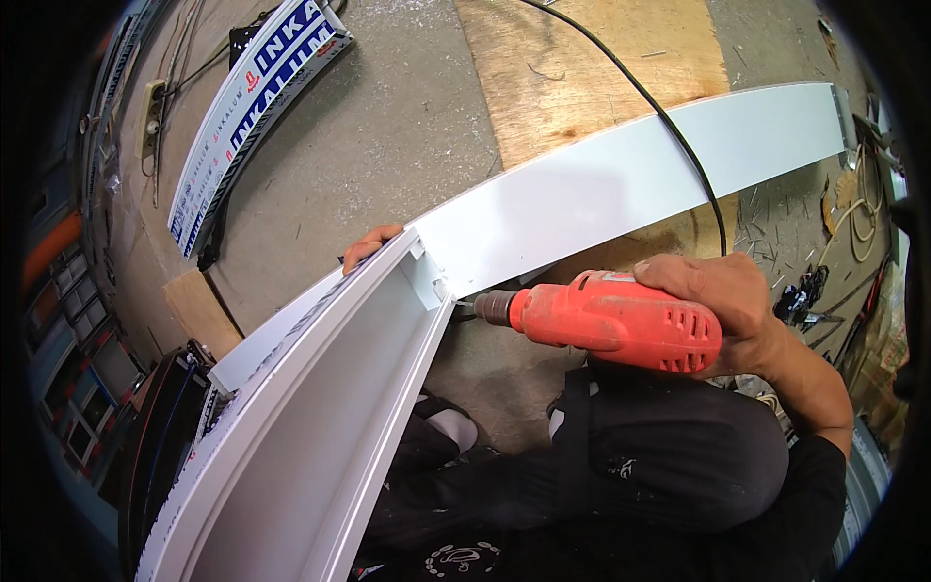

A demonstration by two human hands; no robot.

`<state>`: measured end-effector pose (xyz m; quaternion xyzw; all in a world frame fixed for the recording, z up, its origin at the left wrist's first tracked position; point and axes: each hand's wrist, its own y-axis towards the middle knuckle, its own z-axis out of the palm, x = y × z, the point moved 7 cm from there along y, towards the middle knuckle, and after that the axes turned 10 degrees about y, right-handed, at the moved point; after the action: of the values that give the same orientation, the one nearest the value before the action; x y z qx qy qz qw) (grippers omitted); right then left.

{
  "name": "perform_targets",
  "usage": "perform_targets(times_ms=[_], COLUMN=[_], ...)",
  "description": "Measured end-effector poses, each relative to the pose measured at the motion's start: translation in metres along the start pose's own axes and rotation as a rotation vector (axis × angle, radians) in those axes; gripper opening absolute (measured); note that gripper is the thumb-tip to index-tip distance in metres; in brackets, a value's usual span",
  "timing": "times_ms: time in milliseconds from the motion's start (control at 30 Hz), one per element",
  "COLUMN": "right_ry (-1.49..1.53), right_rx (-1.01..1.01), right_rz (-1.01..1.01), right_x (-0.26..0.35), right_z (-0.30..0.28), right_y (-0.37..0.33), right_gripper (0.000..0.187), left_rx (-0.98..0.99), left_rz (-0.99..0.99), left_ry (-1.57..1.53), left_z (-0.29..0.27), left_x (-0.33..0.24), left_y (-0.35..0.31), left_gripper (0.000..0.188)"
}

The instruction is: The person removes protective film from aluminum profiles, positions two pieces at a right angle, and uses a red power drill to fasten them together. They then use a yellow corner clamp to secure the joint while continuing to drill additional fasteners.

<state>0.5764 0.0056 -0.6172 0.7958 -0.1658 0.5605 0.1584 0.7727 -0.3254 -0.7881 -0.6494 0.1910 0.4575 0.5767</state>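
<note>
My right hand (722, 301) is wrapped around a red electric drill (616, 322), which points left. The drill's chuck (495, 307) and thin bit are at the corner where a white channel profile (291, 456) meets a long flat white panel (572, 213). The bit's tip appears to touch the profile's edge there; whether it has entered the metal I cannot tell. On the far side of that corner, my left hand (372, 247) grips the profile, its fingers curled over the edge and the rest hidden behind it. A small bracket (427, 279) sits inside the profile's end.
A black cable (669, 121) crosses the panel and passes behind the drill. Plywood (592, 73) lies under the panel. A wrapped white profile length (257, 121) rests at the upper left, near a power strip (152, 116). Metal shavings and offcuts litter the concrete floor (398, 107).
</note>
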Motion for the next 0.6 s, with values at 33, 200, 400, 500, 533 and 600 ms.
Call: perform_targets(times_ms=[33,200,400,500,533,600], right_ry=[0.005,0.006,-0.005,0.072,0.08,0.1], right_rx=[-0.006,0.03,-0.007,-0.034,-0.032,-0.02], right_rz=[-0.003,0.033,-0.042,0.018,0.036,0.068], right_x=[0.0,0.002,0.004,-0.004,-0.007,-0.011], right_z=[0.0,0.0,0.005,0.007,0.006,0.002], right_y=[0.0,-0.001,-0.005,-0.008,-0.009,-0.009], right_gripper=[0.056,0.057,0.058,0.065,0.068,0.073], left_rx=[-0.074,0.143,0.117,0.231,0.193,0.181], left_rz=[0.103,0.17,-0.198,-0.164,-0.139,-0.119], left_ry=[0.024,0.113,-0.022,-0.126,-0.086,-0.042], left_z=[0.002,0.007,-0.007,0.003,0.0,0.001], left_x=[0.0,-0.012,0.002,-0.004,-0.007,-0.007], left_y=[-0.001,0.001,0.004,0.004,0.006,0.007], left_gripper=[0.047,0.044,0.042,0.042,0.042,0.04])
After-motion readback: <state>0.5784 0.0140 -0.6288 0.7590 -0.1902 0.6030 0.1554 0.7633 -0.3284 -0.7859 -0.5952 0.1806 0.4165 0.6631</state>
